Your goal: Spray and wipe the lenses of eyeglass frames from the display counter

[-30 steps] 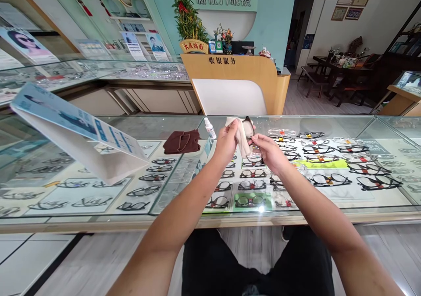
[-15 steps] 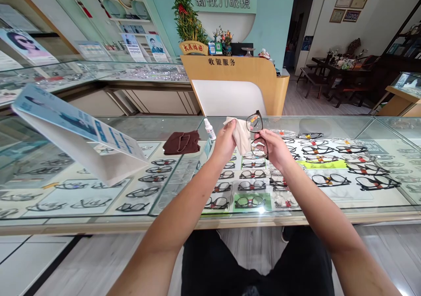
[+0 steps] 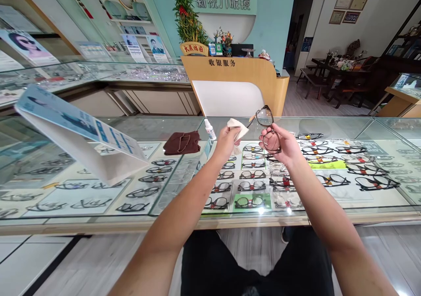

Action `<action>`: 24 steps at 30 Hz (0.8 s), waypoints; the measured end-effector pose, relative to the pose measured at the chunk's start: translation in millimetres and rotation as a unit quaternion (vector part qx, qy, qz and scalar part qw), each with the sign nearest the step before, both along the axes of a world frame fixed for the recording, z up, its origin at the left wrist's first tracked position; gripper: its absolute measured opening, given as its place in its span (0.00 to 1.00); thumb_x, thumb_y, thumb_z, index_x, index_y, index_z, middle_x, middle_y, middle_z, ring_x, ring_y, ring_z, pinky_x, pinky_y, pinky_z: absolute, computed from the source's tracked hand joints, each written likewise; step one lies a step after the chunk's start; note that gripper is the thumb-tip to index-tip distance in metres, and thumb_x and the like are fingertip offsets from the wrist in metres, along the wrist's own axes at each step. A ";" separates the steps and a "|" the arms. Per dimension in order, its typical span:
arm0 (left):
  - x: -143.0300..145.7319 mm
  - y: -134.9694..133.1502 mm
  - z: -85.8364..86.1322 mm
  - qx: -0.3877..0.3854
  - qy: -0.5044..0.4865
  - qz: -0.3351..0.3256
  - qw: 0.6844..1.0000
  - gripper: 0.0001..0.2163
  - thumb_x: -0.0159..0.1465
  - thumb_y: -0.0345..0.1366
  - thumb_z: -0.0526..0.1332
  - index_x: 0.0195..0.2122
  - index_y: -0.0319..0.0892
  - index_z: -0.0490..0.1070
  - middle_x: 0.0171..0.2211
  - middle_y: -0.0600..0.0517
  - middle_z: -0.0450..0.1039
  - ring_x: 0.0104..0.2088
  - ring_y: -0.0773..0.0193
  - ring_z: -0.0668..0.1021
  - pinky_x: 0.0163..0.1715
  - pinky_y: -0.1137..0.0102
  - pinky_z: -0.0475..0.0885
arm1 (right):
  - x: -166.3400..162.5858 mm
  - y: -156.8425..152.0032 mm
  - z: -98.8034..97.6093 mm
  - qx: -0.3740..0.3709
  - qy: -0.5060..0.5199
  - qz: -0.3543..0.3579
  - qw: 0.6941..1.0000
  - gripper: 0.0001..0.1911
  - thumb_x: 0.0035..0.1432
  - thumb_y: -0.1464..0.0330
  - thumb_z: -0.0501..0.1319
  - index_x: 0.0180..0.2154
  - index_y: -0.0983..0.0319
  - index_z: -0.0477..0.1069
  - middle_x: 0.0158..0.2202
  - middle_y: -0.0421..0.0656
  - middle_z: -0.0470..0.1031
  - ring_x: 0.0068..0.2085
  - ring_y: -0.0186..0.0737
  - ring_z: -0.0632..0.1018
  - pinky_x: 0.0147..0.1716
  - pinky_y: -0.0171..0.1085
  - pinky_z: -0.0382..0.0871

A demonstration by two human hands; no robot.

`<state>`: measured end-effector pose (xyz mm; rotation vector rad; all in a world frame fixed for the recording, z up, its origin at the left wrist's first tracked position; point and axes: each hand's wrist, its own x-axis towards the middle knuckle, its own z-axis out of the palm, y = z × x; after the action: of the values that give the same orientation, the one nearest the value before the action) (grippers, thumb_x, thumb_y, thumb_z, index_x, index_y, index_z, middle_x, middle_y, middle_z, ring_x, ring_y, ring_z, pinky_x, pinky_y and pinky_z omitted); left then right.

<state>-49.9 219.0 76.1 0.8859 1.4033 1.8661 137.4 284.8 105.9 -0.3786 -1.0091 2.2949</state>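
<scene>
My left hand [image 3: 226,143] pinches a crumpled cream cleaning cloth [image 3: 239,128] above the glass counter. To its right, my right hand [image 3: 285,145] grips a pair of dark-framed eyeglasses [image 3: 265,115] near the bridge. The frame stands on end, one lens above the other, and a temple arm points left toward the cloth. Cloth and glasses are apart. Left of my hands, a small white spray bottle [image 3: 209,130] stands on the counter beside a brown drawstring pouch [image 3: 182,142].
Under the glass top of the display counter [image 3: 184,222] lie rows of eyeglasses [image 3: 251,185]. A folded cardboard sign [image 3: 75,133] stands on the left. Beyond the counter is a wooden cashier desk [image 3: 230,70] with a plant [image 3: 189,22].
My right hand has moved right with the glasses and turned them. The cloth in my left hand has come away from the lenses and is bunched smaller.
</scene>
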 end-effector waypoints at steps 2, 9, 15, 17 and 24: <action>-0.5 -1.6 -0.4 0.004 0.012 0.004 1.000 0.10 0.56 0.39 0.66 0.28 0.45 0.65 0.22 0.59 0.60 0.22 0.69 0.64 0.24 0.70 0.60 | 0.8 0.8 -0.8 0.047 -0.009 0.003 0.999 0.15 0.60 0.59 0.73 0.29 0.60 0.73 0.30 0.41 0.80 0.31 0.34 0.79 0.35 0.33 0.76; -9.4 0.5 -13.7 0.053 0.143 0.082 0.985 0.17 0.59 0.44 0.68 0.46 0.45 0.71 0.44 0.50 0.74 0.51 0.54 0.75 0.59 0.61 0.67 | 3.2 0.9 0.4 0.207 -0.072 -0.041 0.975 0.22 0.50 0.50 0.77 0.29 0.59 0.75 0.30 0.43 0.81 0.34 0.38 0.78 0.38 0.36 0.73; -9.6 1.4 -15.3 0.060 0.131 0.045 0.989 0.15 0.63 0.46 0.64 0.47 0.45 0.75 0.44 0.49 0.77 0.53 0.52 0.77 0.60 0.60 0.70 | 5.5 0.3 1.6 0.246 -0.114 0.034 0.962 0.23 0.49 0.49 0.77 0.28 0.60 0.76 0.30 0.44 0.82 0.34 0.37 0.78 0.37 0.36 0.70; -8.6 -0.3 -13.9 0.048 0.145 0.055 0.987 0.13 0.66 0.48 0.63 0.43 0.45 0.75 0.39 0.50 0.77 0.47 0.54 0.78 0.55 0.63 0.72 | 5.5 -0.9 2.1 0.247 -0.113 0.034 0.962 0.22 0.49 0.50 0.77 0.28 0.60 0.76 0.30 0.43 0.83 0.34 0.37 0.78 0.37 0.35 0.69; -13.5 -2.0 -17.9 0.002 0.203 0.082 0.976 0.12 0.66 0.37 0.63 0.46 0.49 0.60 0.28 0.60 0.69 0.21 0.65 0.66 0.36 0.65 0.68 | 4.0 2.0 2.3 0.206 -0.089 -0.032 0.974 0.24 0.45 0.49 0.79 0.27 0.59 0.74 0.29 0.42 0.81 0.33 0.36 0.77 0.36 0.34 0.70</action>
<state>-63.4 217.0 58.2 1.2394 1.7618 1.8774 141.4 286.8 108.3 -0.4378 -1.5020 1.9539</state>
